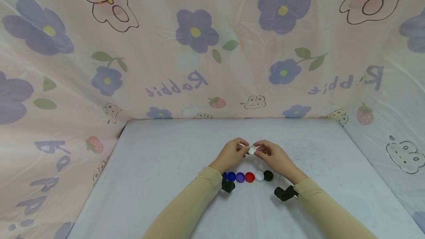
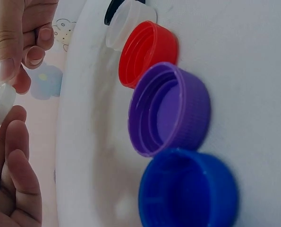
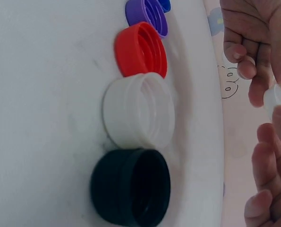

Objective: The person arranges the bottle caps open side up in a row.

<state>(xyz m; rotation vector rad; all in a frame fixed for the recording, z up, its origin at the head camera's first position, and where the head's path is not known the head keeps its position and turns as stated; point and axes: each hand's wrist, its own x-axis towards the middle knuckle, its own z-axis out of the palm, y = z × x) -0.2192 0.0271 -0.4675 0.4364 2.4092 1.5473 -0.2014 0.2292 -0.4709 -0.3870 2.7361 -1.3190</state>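
**Above the counter, one white cap in two hands**

Over the counter (image 1: 159,165), left hand (image 1: 230,154) and right hand (image 1: 275,156) both pinch a small white cap (image 1: 252,149), held behind the row of caps (image 1: 249,176): blue, purple, red, white, black.

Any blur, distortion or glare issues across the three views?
Head view: wide-angle bowing at the edges, even soft light, no glare, held white cap tiny. Left wrist view: purple cap sharp, left hand soft. Right wrist view: black cap sharp, right hand blurred.
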